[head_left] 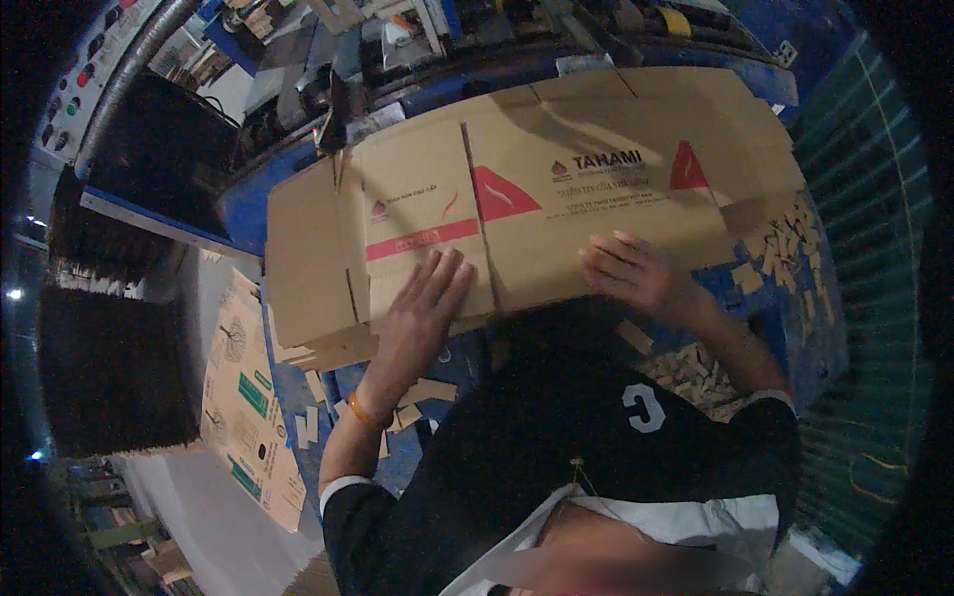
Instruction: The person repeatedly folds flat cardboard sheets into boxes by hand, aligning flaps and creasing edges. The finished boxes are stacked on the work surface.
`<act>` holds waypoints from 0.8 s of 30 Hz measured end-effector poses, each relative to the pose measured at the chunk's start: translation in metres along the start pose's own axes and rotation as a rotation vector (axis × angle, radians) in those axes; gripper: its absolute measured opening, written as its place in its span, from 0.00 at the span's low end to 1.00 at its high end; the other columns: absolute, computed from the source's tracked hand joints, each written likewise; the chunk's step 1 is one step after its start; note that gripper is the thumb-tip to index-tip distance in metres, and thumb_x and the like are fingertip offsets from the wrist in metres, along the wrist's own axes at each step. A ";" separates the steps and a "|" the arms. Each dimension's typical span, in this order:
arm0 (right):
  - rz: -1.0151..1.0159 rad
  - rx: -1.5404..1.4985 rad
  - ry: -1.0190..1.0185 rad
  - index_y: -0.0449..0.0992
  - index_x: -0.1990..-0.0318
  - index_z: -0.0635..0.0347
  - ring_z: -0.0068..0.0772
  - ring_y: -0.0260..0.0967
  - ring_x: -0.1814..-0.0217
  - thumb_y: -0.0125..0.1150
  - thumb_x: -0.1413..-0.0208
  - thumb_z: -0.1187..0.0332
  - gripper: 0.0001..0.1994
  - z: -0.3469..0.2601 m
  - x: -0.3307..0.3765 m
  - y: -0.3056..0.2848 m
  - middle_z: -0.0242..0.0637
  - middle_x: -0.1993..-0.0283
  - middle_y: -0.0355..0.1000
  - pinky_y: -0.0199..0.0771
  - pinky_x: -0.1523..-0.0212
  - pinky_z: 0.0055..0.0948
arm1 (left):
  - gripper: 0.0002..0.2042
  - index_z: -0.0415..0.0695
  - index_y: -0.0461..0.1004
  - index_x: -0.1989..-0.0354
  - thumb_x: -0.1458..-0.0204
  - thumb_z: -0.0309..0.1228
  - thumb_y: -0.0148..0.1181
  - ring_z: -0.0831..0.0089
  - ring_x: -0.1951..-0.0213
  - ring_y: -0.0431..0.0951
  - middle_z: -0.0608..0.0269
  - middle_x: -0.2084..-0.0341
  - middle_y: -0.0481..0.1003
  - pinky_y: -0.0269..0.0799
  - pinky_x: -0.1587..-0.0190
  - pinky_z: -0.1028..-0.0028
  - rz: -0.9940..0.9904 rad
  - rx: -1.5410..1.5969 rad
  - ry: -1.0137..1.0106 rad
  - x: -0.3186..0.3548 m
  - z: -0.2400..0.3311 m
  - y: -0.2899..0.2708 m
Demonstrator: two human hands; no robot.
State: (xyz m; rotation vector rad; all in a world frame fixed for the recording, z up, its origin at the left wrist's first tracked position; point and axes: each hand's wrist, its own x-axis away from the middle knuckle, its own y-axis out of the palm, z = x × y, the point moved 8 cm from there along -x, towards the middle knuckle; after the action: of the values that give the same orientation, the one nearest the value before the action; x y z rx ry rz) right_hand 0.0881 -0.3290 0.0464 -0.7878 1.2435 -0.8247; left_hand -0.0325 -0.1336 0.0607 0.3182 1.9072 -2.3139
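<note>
Though apart — left hand (425, 303), right hand (644, 278) over flat brown cardboard (532, 233)

Matt brown cardboard sheets (606, 263).

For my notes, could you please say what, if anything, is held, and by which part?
I cannot tell: the left hand and right hand lie over the near edge of a flattened brown cardboard box, underside hidden.

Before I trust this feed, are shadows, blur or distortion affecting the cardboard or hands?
Head view: dim and grainy; dark shadows fall across the cardboard; the left hand and right hand look slightly soft; surroundings curve toward the black fisheye rim.
</note>
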 end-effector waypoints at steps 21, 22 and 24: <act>-0.042 -0.099 -0.058 0.67 0.46 0.52 0.42 0.66 0.43 0.52 0.43 0.61 0.18 0.117 -0.090 0.080 0.36 0.43 0.66 0.72 0.49 0.39 | 0.29 0.45 0.62 0.39 0.54 0.20 0.56 0.49 0.41 0.62 0.48 0.43 0.64 0.56 0.39 0.62 0.351 0.027 0.008 -0.066 -0.126 -0.012; -0.015 -0.118 -0.088 0.67 0.46 0.53 0.41 0.66 0.44 0.52 0.43 0.62 0.17 0.120 -0.090 0.081 0.36 0.43 0.66 0.71 0.49 0.38 | 0.29 0.44 0.61 0.39 0.54 0.20 0.56 0.49 0.40 0.61 0.47 0.43 0.63 0.56 0.39 0.61 0.403 0.059 -0.052 -0.068 -0.133 -0.012; -0.063 -0.744 0.176 0.67 0.45 0.49 0.41 0.63 0.40 0.54 0.43 0.59 0.19 0.156 -0.101 0.102 0.34 0.42 0.66 0.65 0.43 0.38 | 0.31 0.41 0.59 0.38 0.55 0.19 0.56 0.50 0.39 0.59 0.46 0.42 0.61 0.55 0.39 0.60 0.474 0.130 -0.108 -0.082 -0.145 -0.020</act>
State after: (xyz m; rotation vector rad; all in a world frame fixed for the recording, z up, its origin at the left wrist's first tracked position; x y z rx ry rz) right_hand 0.2396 -0.1816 0.0297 -1.3726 1.7193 -0.4713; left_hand 0.0541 0.0095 0.0735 0.5750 1.4406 -2.0857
